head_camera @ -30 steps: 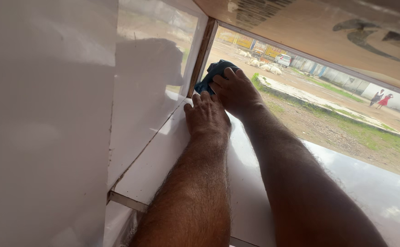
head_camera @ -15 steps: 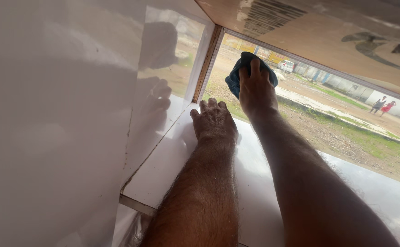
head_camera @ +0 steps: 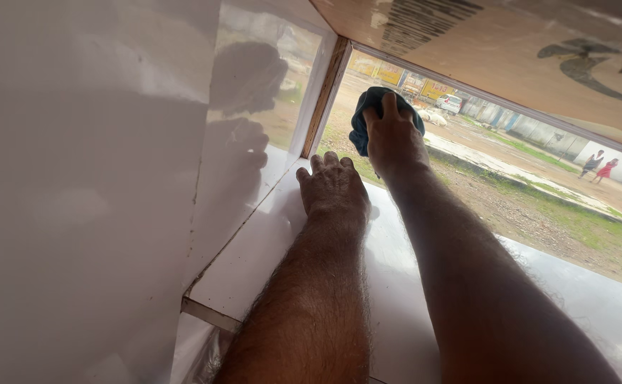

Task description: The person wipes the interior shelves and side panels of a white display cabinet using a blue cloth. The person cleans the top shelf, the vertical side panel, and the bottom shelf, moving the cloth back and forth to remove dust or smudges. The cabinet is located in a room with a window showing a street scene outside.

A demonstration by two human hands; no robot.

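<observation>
My right hand (head_camera: 393, 139) presses a dark blue cloth (head_camera: 362, 121) flat against the glass pane (head_camera: 510, 192) near its upper left corner, fingers spread over the cloth. My left hand (head_camera: 334, 190) lies palm down on the glossy white shelf (head_camera: 247, 249) just below, fingers apart, holding nothing. Both forearms reach in from the bottom of the view.
A white glossy side panel (head_camera: 76, 192) stands on the left, with a wooden frame strip (head_camera: 327, 96) in the corner. A brown patterned board (head_camera: 510, 50) hangs overhead. Through the glass lie a dirt yard, grass, a parked car (head_camera: 449, 102) and two distant people (head_camera: 598, 165).
My right hand carried the cloth up from the lower left corner of the glass, then slid it slightly left and down. My left hand stayed flat on the shelf.
</observation>
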